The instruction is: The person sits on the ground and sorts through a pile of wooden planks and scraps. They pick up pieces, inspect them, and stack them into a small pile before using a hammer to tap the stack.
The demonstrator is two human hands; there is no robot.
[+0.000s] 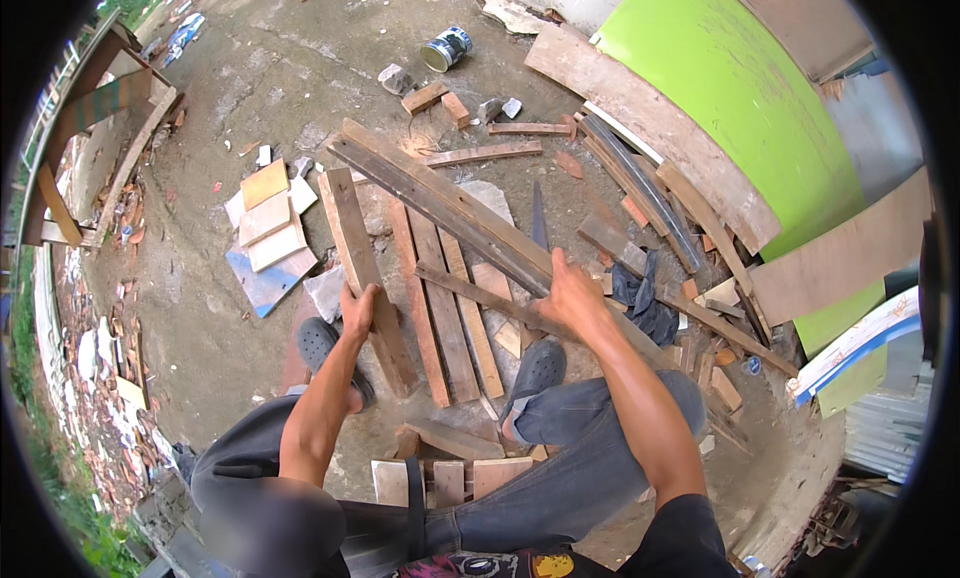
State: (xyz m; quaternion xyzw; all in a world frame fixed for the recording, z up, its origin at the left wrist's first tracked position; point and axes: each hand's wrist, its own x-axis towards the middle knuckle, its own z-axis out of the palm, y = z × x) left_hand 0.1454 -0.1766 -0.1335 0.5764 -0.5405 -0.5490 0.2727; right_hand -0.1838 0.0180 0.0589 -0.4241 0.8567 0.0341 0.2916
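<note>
My left hand (361, 312) is closed around a thick wooden post (349, 233), which slants up from beside my foot. In my right hand (568, 296) is a longer wooden beam (440, 193), gripped partway along. That beam runs diagonally from the upper middle down past my right knee, and its far end lies close to the top of the post. Between my feet several wooden planks (447, 323) lie side by side. A narrow wood strip (480, 293) crosses over them toward my right hand. Beyond the beam shows the dark blade of what looks like a handsaw (539, 218).
Square board pieces (268, 223) are piled at the left. Farther off lie a paint can (446, 50) and wood blocks (425, 98). On the right are a black cloth (648, 300), more lumber, and a lime green panel (720, 98). Short wood pieces (447, 481) lie beneath my legs.
</note>
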